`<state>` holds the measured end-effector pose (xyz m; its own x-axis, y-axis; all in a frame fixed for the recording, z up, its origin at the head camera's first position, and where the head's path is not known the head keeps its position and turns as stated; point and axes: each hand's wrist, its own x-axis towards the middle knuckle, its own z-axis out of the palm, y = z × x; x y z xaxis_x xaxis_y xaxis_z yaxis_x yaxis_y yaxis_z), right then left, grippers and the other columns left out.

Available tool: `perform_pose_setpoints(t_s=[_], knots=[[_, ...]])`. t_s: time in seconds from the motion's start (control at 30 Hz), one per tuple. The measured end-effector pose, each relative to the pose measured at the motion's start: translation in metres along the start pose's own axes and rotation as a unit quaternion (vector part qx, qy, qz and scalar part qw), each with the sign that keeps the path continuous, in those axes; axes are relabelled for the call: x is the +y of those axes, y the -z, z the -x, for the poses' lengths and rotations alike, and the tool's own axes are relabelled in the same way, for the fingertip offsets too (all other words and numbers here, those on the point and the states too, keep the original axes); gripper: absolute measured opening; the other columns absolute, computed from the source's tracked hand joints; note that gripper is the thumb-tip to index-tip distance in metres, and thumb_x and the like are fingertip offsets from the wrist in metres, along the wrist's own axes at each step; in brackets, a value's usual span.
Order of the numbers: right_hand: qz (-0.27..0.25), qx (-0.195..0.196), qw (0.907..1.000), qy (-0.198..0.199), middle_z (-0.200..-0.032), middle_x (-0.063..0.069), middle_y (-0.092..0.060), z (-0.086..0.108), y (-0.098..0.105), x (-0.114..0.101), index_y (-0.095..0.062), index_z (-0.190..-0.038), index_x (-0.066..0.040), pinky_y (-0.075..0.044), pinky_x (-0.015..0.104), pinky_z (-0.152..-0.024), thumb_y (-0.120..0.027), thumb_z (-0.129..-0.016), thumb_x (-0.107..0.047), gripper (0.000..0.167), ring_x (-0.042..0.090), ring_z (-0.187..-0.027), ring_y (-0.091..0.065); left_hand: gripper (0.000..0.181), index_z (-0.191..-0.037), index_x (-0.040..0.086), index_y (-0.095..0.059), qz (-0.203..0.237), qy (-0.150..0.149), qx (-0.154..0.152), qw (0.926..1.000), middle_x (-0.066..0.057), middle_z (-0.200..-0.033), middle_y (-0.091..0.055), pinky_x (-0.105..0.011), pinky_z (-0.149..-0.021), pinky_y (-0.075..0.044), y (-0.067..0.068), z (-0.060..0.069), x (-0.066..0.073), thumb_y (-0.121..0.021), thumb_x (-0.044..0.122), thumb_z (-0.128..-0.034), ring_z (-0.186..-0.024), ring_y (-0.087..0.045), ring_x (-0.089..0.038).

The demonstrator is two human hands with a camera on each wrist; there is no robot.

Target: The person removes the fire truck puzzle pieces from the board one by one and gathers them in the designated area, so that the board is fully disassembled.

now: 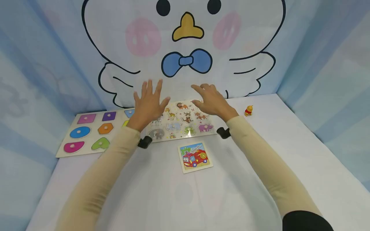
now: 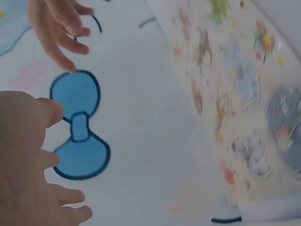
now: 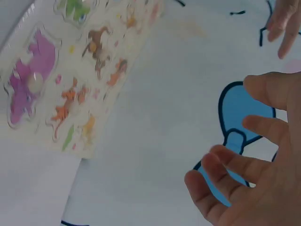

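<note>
My left hand (image 1: pixel 148 107) is raised over the animal puzzle board (image 1: pixel 185 126) with its fingers spread and nothing in them. Across from it my right hand (image 1: pixel 212 101) hovers above the board's right part, fingers loosely bent and holding nothing. The two hands are apart, each in front of the back cloth. Animal pieces such as a purple hippo (image 3: pixel 33 77) and a grey elephant (image 1: pixel 156 133) sit in the board. Nearer to me lies a small square fire-truck puzzle (image 1: pixel 195 157), touched by neither hand. My left forearm hides part of the shape board (image 1: pixel 98 149).
The shape board with coloured knobbed pieces lies at the left, beside the animal board. A small yellow-and-red bear figure (image 1: pixel 249 110) stands at the back right of the white table (image 1: pixel 162 199). Behind hangs a cloth (image 1: pixel 115 29) with a cartoon and blue bow tie.
</note>
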<state>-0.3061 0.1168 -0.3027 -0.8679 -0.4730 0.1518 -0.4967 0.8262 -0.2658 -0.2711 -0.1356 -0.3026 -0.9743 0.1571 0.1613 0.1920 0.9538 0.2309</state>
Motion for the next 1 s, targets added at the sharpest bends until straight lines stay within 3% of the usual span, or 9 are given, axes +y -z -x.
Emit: perform_pose_setpoints(t_s=[0.1,0.23,0.3,0.4,0.57,0.77,1.0], knots=[[-0.054,-0.010,0.9977,0.040,-0.150,0.019,-0.050,0.026,-0.008,-0.004,-0.047,-0.153,-0.009,-0.038,0.057,-0.112,-0.063,-0.101,-0.026,0.057,0.039,-0.137,-0.042,0.072,-0.165,0.015,-0.018,0.032,-0.052,-0.015,0.9980,-0.024,-0.167,-0.016,-0.066,-0.119,-0.015,-0.005,0.038,0.009,-0.049,0.043,-0.1069,-0.155,-0.011,-0.040],[-0.084,-0.066,0.9902,0.090,-0.141,0.016,-0.060,0.055,-0.030,-0.009,-0.058,-0.142,-0.003,-0.039,0.053,-0.112,-0.066,-0.099,-0.016,0.046,0.036,-0.132,-0.051,0.062,-0.158,0.017,-0.041,0.050,-0.104,-0.077,0.9903,-0.021,-0.162,-0.034,-0.059,-0.117,-0.031,-0.020,0.089,0.022,-0.061,0.039,-0.1031,-0.150,-0.031,-0.039],[-0.092,-0.100,0.9848,0.108,-0.138,0.014,-0.063,0.064,-0.042,-0.012,-0.062,-0.137,-0.002,-0.040,0.051,-0.112,-0.068,-0.097,-0.013,0.042,0.034,-0.130,-0.053,0.059,-0.155,0.020,-0.047,0.050,-0.121,-0.116,0.9846,-0.020,-0.160,-0.037,-0.059,-0.115,-0.034,-0.031,0.108,0.026,-0.064,0.040,-0.1014,-0.148,-0.034,-0.039],[-0.101,-0.141,0.9767,0.126,-0.135,0.012,-0.064,0.070,-0.060,-0.019,-0.064,-0.134,-0.002,-0.042,0.049,-0.110,-0.069,-0.096,-0.011,0.040,0.032,-0.128,-0.055,0.060,-0.152,0.022,-0.052,0.036,-0.142,-0.162,0.9759,-0.021,-0.159,-0.038,-0.060,-0.113,-0.036,-0.051,0.127,0.030,-0.068,0.043,-0.0979,-0.148,-0.034,-0.040],[-0.097,-0.173,0.9694,0.145,-0.133,0.009,-0.066,0.071,-0.081,-0.026,-0.066,-0.132,-0.004,-0.042,0.047,-0.112,-0.070,-0.095,-0.008,0.037,0.030,-0.129,-0.055,0.066,-0.153,0.028,-0.051,0.008,-0.156,-0.186,0.9701,-0.022,-0.159,-0.036,-0.061,-0.110,-0.039,-0.078,0.139,0.033,-0.072,0.049,-0.0933,-0.149,-0.031,-0.041],[-0.084,-0.190,0.9642,0.165,-0.129,0.007,-0.068,0.071,-0.089,-0.028,-0.068,-0.130,-0.005,-0.043,0.045,-0.110,-0.069,-0.096,-0.008,0.035,0.029,-0.125,-0.058,0.070,-0.155,0.030,-0.048,0.002,-0.140,-0.213,0.9670,-0.021,-0.163,-0.030,-0.063,-0.112,-0.035,-0.090,0.142,0.035,-0.069,0.054,-0.0929,-0.151,-0.026,-0.040],[-0.081,-0.197,0.9644,0.156,-0.127,0.008,-0.068,0.064,-0.090,-0.027,-0.067,-0.130,-0.006,-0.044,0.044,-0.109,-0.070,-0.095,-0.010,0.035,0.027,-0.122,-0.058,0.067,-0.154,0.031,-0.048,-0.019,-0.151,-0.179,0.9720,-0.020,-0.161,-0.034,-0.063,-0.110,-0.037,-0.097,0.139,0.034,-0.066,0.055,-0.0945,-0.149,-0.030,-0.040]])
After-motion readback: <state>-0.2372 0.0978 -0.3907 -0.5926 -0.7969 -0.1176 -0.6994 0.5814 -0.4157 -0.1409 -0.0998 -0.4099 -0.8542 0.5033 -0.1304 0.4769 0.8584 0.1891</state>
